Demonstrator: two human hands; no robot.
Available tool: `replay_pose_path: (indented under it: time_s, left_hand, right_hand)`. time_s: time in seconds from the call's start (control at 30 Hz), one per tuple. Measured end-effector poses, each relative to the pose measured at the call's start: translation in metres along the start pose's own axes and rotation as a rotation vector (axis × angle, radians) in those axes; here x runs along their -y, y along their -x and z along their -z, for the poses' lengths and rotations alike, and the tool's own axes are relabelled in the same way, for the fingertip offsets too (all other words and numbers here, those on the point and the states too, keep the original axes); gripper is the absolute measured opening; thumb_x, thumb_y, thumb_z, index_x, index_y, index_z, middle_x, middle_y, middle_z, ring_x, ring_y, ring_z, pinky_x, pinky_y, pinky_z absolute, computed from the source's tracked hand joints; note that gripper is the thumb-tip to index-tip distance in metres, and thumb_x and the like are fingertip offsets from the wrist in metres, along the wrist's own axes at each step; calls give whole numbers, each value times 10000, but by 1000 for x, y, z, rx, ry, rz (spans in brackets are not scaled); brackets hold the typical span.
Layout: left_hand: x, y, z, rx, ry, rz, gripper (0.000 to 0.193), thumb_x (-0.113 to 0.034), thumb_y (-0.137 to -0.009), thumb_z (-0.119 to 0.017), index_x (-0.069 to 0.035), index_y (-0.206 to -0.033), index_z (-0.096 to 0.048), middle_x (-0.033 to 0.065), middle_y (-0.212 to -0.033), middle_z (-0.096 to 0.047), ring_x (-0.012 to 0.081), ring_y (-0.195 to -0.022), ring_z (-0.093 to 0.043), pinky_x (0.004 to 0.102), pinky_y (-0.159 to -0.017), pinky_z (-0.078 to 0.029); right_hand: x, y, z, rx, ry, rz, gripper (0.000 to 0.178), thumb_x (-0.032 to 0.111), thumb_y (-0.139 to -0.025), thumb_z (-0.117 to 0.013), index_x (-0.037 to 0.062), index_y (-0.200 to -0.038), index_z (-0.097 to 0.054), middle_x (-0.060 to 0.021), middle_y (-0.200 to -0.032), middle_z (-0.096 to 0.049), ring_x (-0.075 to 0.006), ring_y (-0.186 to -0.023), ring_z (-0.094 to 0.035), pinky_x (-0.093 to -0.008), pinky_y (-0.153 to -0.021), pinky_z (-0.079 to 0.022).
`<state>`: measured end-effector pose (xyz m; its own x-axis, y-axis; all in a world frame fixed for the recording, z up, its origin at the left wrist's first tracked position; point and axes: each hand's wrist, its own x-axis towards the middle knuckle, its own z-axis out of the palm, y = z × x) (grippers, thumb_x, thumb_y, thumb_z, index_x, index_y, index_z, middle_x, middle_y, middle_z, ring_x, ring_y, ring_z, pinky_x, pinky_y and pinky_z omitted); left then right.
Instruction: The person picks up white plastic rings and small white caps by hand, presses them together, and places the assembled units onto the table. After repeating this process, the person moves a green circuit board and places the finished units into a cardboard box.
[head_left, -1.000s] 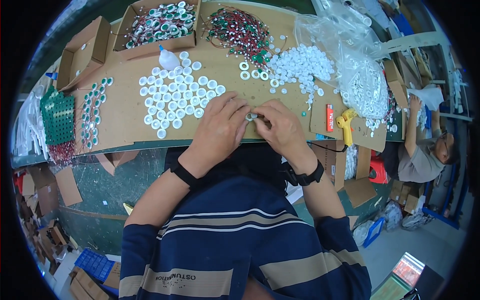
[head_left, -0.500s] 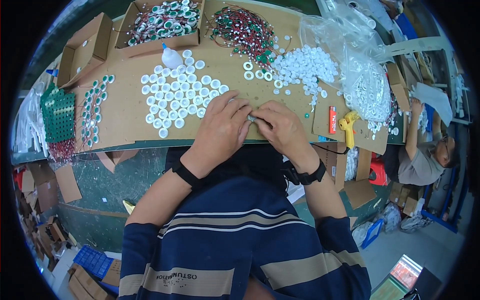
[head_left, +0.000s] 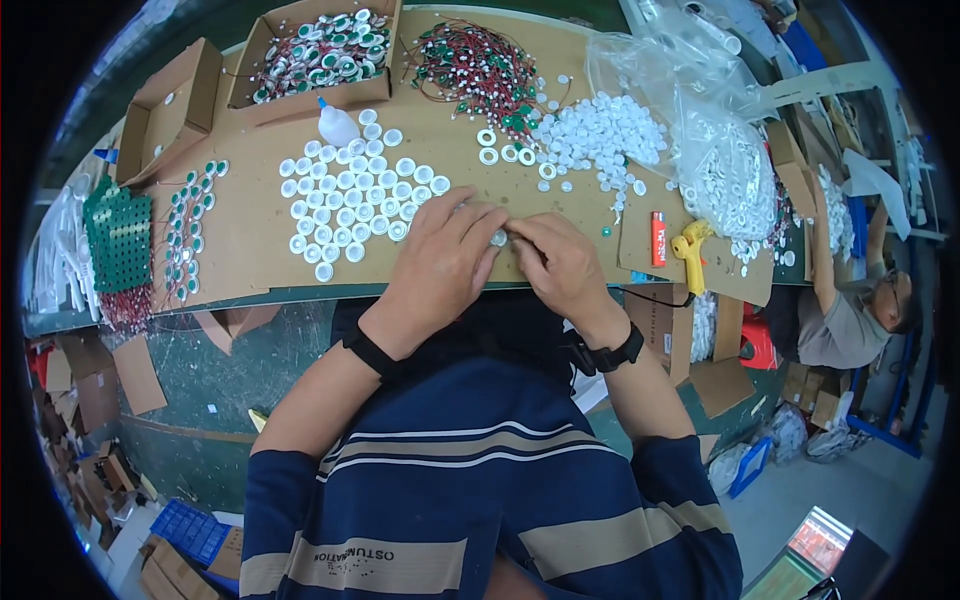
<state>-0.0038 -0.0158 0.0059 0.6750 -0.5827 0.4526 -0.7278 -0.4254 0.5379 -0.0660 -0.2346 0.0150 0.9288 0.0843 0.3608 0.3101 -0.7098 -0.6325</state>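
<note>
Over the front edge of the cardboard-topped table, my two hands meet. My left hand pinches a small white round piece between thumb and fingers. From the other side, my right hand is curled, its fingertips at the edge of the same piece; my fingers partly cover it. Ahead and left lie many white round cups, set out close together. A white squeeze bottle with a blue tip lies behind them. Several white rings and a heap of small white caps are ahead and right.
Red-wired parts are heaped at the back, beside a cardboard box of assembled pieces. Wired discs and a green perforated stack lie left. A red lighter, yellow glue gun and plastic bag lie right. Another person sits far right.
The view has shifted slightly. The right fingertips have drawn back a little from the white round piece, which shows more now. The left hand keeps its hold.
</note>
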Motion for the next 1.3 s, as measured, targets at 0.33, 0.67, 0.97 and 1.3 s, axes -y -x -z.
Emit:
replay_pose_path:
  time_s: [0.33, 0.67, 0.97, 1.3]
  left_hand:
    - [7, -8, 8, 64, -58, -129, 239, -29, -911, -844, -37, -1150, -841, 114, -1248, -780, 364, -1406, -679, 526, -1197, -538]
    - [16, -21, 26, -2, -164, -62, 286, -53, -928, -852, -41, -1213, -833, 119, -1285, -778, 358, -1400, -681, 518, -1196, -534]
    - [14, -54, 12, 128, -256, -38, 477, -133, -1016, -838, -43, -1477, -754, 133, -1536, -724, 363, -1524, -615, 520, -1286, -479]
    - [-1, -18, 17, 201, -152, -91, 450, -70, -1003, -823, -35, -1449, -775, 134, -1510, -746, 365, -1531, -621, 524, -1283, -486]
  right_hand:
    - [-28, -18, 8, -224, 241, -132, 179, 43, -1033, -832, 40, -1210, -861, -138, -1101, -808, -352, -984, -797, -452, -838, -642]
    - [-26, -15, 6, -167, 325, -82, 160, 77, -1000, -864, 53, -1158, -877, -134, -1104, -805, -364, -1002, -795, -459, -853, -651]
    - [-12, -4, 14, -86, 219, -162, 167, 65, -973, -858, 34, -1137, -863, -149, -1106, -799, -390, -1011, -790, -475, -902, -645]
    - [-1, 4, 21, -6, 198, -189, 184, 55, -983, -841, 34, -1165, -857, -148, -1124, -797, -380, -1017, -798, -458, -905, -651]
